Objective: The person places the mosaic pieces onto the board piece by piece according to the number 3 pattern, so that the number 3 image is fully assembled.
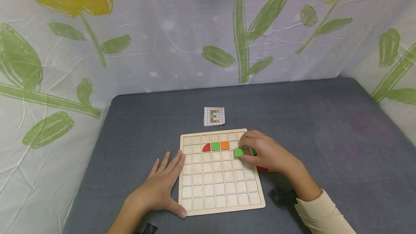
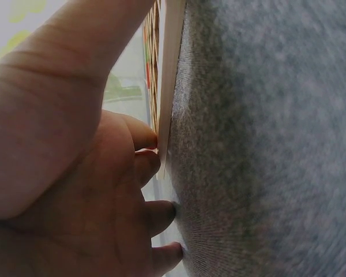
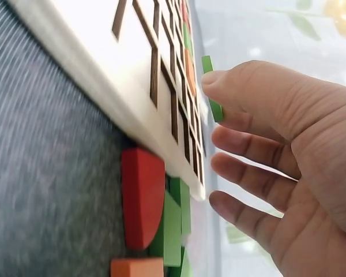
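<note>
My right hand [image 1: 264, 151] pinches a green square tile [image 1: 238, 152] between thumb and fingers, just above the upper right of the wooden grid board [image 1: 208, 208]. In the right wrist view the same tile [image 3: 212, 89] is seen edge-on, apart from the board. A red quarter-round tile [image 1: 207, 147], a green square tile [image 1: 215, 146] and an orange square tile [image 1: 225, 145] lie side by side in the board's second row. With fingers spread, my left hand [image 1: 159, 187] rests at the board's left edge, its thumb at the lower left corner.
Behind the board lies a small printed pattern card [image 1: 214, 116] with a coloured grid. Loose tiles lie by the board's right edge, partly under my right hand: a red one [image 3: 143, 199], several green ones [image 3: 172, 228] and an orange one [image 3: 137, 268]. A flower-printed curtain [image 1: 169, 39] hangs behind the grey table [image 1: 325, 125].
</note>
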Tool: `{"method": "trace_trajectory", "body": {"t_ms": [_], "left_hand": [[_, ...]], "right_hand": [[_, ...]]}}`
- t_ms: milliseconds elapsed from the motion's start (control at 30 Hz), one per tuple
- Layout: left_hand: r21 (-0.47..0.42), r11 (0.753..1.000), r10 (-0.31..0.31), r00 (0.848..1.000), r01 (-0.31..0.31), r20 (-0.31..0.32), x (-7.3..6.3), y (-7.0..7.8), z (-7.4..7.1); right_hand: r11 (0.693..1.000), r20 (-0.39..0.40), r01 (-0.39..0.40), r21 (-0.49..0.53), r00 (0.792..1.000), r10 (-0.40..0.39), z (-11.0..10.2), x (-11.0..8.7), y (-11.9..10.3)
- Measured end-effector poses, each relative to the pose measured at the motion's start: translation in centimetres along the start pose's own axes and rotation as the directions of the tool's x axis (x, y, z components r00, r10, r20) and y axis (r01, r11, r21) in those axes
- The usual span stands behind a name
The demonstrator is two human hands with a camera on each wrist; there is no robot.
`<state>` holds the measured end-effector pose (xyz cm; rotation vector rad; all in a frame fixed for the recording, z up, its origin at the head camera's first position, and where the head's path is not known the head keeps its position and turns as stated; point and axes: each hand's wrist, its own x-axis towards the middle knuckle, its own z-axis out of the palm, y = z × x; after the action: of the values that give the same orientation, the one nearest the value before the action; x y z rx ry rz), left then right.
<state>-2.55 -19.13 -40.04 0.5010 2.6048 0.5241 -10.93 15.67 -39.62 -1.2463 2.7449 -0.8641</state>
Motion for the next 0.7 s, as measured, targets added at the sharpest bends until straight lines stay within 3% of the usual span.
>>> {"method": "trace_trajectory", "body": {"t_ms": [700], "left_hand": [[-0.005, 1.000, -0.006, 1.000, 0.006, -0.002, 0.0, 0.0, 0.0]], "right_hand": [[0.996, 0.017, 0.079, 0.036, 0.997, -0.079, 1.1, 2.2, -1.1]]}}
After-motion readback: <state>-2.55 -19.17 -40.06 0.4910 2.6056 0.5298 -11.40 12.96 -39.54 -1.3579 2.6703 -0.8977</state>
